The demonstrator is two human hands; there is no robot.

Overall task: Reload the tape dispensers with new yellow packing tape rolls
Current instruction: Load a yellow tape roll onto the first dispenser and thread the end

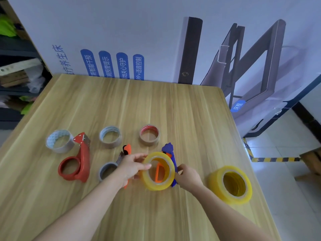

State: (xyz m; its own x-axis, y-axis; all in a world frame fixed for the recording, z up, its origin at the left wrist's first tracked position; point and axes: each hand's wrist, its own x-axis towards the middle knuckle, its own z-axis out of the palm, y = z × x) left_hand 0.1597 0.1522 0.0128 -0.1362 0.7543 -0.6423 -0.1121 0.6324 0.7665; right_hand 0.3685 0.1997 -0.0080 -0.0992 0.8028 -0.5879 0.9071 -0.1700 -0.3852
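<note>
roll [152,184] (yellow) held between hands [132,166] [188,176].

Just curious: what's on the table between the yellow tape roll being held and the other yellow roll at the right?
Only the right hand and bare wood table, in the head view.

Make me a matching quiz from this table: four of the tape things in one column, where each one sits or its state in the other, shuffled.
Things:
1. red dispenser
2. yellow roll
3. second yellow roll
4. red-cored spool

Places or states:
A. free on the table, far right
B. held between both hands
C. back row, rightmost
D. empty, lying at the left

Pairs: 1-D, 2-B, 3-A, 4-C
</note>
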